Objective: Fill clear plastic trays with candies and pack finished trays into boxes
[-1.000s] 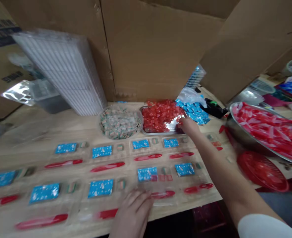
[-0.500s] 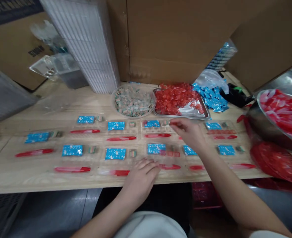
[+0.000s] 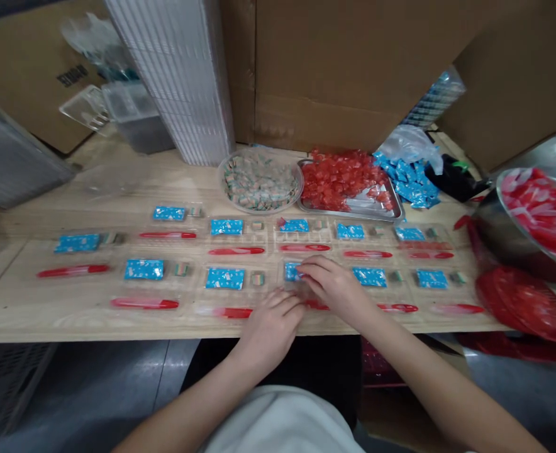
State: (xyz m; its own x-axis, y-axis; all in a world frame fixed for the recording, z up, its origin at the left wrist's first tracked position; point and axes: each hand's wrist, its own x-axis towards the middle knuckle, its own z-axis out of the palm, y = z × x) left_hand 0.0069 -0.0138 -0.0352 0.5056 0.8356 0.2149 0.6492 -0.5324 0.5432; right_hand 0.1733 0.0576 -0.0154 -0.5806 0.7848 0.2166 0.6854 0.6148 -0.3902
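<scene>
My right hand [image 3: 337, 288] is over a clear plastic tray in the front row, fingertips pinched together beside its blue printed packet [image 3: 292, 271]. A bit of red shows at the fingertips, too small to make out. My left hand [image 3: 273, 321] lies at the near left edge of that tray, palm down, fingers stretched out and holding nothing. A red pen-shaped piece [image 3: 316, 304] in this tray is partly covered by my right hand. Left of it, another tray holds a blue packet [image 3: 225, 278], a small striped cube [image 3: 258, 278] and a red pen-shaped piece [image 3: 233, 313].
Behind the two rows stand a round bowl of striped cubes [image 3: 260, 182] and a metal tray [image 3: 353, 214] of red wrapped pieces. Blue packets [image 3: 412, 182] are heaped at right, near a metal bowl [image 3: 495, 217] and a red basket [image 3: 523, 305]. Stacked clear trays [image 3: 178, 82] rise behind.
My right hand has moved from the back row, nearer and to the left, onto the front tray. My left hand stays at the tray's edge. The view has shifted slightly.
</scene>
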